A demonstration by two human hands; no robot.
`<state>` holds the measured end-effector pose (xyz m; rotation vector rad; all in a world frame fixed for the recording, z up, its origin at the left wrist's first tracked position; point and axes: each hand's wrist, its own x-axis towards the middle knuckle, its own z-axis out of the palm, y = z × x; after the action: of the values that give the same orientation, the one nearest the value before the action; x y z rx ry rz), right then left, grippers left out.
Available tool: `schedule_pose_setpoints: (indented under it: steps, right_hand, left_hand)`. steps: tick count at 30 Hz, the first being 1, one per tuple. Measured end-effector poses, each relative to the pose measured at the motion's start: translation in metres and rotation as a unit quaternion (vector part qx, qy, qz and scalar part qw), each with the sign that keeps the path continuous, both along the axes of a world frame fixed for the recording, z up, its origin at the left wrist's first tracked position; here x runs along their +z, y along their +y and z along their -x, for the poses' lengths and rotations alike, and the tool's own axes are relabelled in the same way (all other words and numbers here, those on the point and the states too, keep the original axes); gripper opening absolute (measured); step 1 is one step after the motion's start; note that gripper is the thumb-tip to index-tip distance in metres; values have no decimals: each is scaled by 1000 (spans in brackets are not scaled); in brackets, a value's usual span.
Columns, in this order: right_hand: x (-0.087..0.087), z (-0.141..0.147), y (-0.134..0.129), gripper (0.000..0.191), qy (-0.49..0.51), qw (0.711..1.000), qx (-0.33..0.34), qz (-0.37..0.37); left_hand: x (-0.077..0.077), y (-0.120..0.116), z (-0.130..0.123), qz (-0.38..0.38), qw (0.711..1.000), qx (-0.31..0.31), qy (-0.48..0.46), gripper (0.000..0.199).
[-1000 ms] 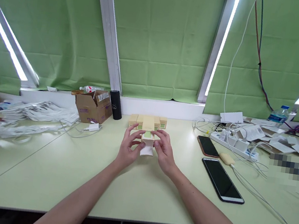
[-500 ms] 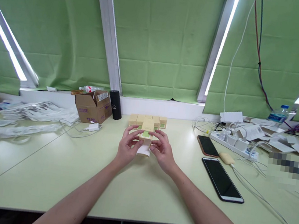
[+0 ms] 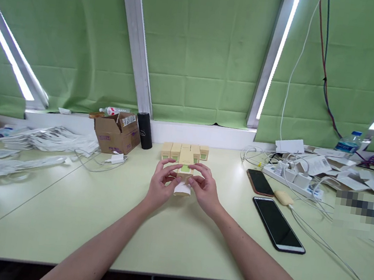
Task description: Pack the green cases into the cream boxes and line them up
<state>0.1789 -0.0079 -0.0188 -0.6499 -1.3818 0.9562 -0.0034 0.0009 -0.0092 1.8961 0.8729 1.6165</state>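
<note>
A small cream carton (image 3: 187, 161) with a green patch is between my two hands, its near end facing me. A white end flap (image 3: 182, 189) hangs open toward me from that end. My left hand (image 3: 163, 182) grips the carton's left side, thumb at the near end and fingers along the top edge. On the opposite side, my right hand (image 3: 204, 187) holds it the same way, thumb by the flap. Just behind stand several similar small cartons (image 3: 166, 149) in a row, partly hidden by the held one. What is inside the carton cannot be made out.
A brown cardboard box (image 3: 118, 136) and a black cylinder (image 3: 144, 131) stand at the back left. Two phones, a black-screened one (image 3: 278, 225) and a smaller one (image 3: 260, 183), lie at right beside a power strip (image 3: 294, 180), cables and flattened white cartons (image 3: 319, 166).
Both thumbs have moved closer together at the carton's near end, pressing by the flap. The carton has shifted slightly right; the other things stay put.
</note>
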Motion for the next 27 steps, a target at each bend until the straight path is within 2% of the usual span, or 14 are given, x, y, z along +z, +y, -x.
schedule_pose_setpoints:
  steps: [9,19,22,27]
  right_hand:
    - [-8,1,5,29,-16,1000,-26,-3]
    - [-1,1,2,31,-21,999,-37,14]
    - [-1,2,1,32,-13,999,-35,24]
    - [-2,1,3,33,-2,999,-33,28]
  left_hand:
    - [-1,-1,-1,-6,1000,18,21,33]
    - [0,-5,2,1,999,-3,47,38]
    - [0,-5,5,-3,998,-34,55,45]
    - [-1,-2,8,3,993,-84,78,73]
